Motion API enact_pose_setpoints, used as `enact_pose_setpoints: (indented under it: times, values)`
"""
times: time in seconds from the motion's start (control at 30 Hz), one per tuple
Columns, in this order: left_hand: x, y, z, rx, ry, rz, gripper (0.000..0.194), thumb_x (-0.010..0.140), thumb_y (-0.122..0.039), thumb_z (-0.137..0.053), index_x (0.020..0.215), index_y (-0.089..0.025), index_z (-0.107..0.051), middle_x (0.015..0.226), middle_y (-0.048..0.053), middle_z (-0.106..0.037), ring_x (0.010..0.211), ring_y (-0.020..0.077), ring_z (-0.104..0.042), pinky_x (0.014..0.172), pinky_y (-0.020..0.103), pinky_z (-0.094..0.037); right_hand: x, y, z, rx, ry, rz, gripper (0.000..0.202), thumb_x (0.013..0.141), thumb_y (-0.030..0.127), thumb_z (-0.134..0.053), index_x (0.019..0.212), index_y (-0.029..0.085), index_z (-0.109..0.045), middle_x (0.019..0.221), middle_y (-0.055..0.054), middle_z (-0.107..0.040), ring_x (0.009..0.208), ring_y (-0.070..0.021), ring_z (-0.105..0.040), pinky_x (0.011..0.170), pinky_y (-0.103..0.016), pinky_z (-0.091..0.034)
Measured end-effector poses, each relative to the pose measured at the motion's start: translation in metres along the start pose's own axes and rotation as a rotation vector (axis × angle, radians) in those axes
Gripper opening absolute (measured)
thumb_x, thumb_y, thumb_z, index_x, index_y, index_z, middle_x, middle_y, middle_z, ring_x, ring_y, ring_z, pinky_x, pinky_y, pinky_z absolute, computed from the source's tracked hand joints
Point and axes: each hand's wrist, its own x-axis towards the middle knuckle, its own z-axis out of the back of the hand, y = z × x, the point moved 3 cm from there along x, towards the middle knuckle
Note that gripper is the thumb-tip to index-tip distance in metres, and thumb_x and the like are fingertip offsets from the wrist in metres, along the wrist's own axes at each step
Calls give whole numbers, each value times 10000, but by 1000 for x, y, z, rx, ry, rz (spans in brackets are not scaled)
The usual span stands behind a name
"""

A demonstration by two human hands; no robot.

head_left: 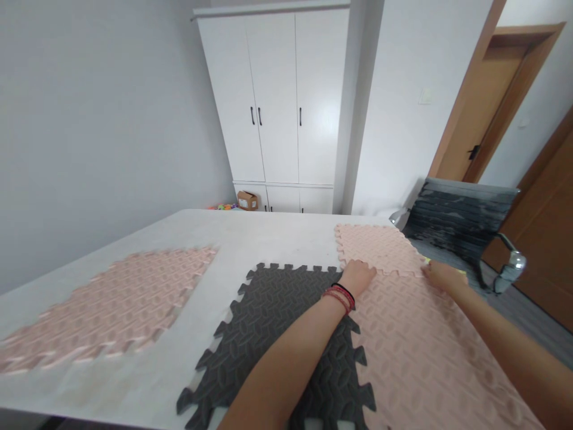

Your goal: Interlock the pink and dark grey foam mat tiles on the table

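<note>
Two pink foam mat tiles lie on the right side of the table, a near tile (430, 352) and a far tile (376, 245), meeting along a toothed seam. At the left end of that seam is my left hand (358, 275), its fingers curled down onto the pink foam. My right hand (439, 276) is closed at the seam's right end, by the tiles' outer edge; its fingertips are partly hidden. Under my left forearm lies a dark grey foam mat tile (268, 316), its toothed right side along the near pink tile.
Another pink foam tile (120, 298) lies apart on the left of the white table (250, 233). A dark chair (461, 218) with metal armrests stands beyond the table's right edge. A white wardrobe (277, 95) and a cardboard box (248, 200) are behind.
</note>
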Motion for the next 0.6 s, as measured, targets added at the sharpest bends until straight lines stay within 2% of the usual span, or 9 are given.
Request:
enact_pose_setpoints:
  times: [0.1,0.2,0.27,0.4,0.43,0.5,0.6]
  values:
    - [3,-3,2,10,35,24,294,911,-143,-388,1128,-176,-584,980,115,-676,933,234,-632,717,328,-455,-13,16,12,-141,9,-53,377,882,189,-339,1037,126,-676,1032,-205,-646,901,-315,-655,719,-419,-515]
    - [2,-10,5,16,61,61,286,890,-154,-418,1113,-154,-598,963,126,-685,920,238,-641,696,320,-463,-27,35,18,-168,-27,-17,400,858,94,-307,1026,50,-667,1063,-260,-612,945,-346,-639,732,-446,-518]
    - [3,-17,5,16,70,87,276,883,-178,-435,1092,-126,-608,949,139,-688,907,242,-645,701,329,-467,-38,52,18,-152,-65,120,394,855,89,-317,1071,51,-644,1116,-258,-592,1009,-338,-616,790,-460,-512]
    - [7,-27,1,21,73,151,304,900,-211,-406,1059,-71,-624,981,192,-675,911,258,-644,744,380,-467,-67,93,14,46,-58,647,429,859,118,-342,1227,98,-562,1325,-196,-500,1188,-250,-523,985,-381,-437]
    - [8,-28,-1,22,76,161,311,904,-204,-395,1061,-68,-627,989,198,-673,914,257,-644,747,385,-466,-73,101,13,83,-43,723,434,862,131,-342,1241,102,-552,1344,-189,-487,1207,-238,-509,1009,-364,-418]
    - [12,-28,-5,25,85,170,318,909,-192,-385,1070,-76,-634,994,196,-676,914,249,-645,740,380,-468,-78,110,11,107,-13,756,422,858,155,-352,1218,112,-569,1304,-186,-525,1192,-240,-524,1016,-370,-412]
    - [17,-28,-9,39,104,181,325,916,-194,-381,1083,-99,-644,993,180,-685,914,243,-649,739,382,-471,-72,113,8,123,35,688,390,845,185,-383,1158,144,-612,1205,-162,-604,1165,-251,-546,1016,-388,-410]
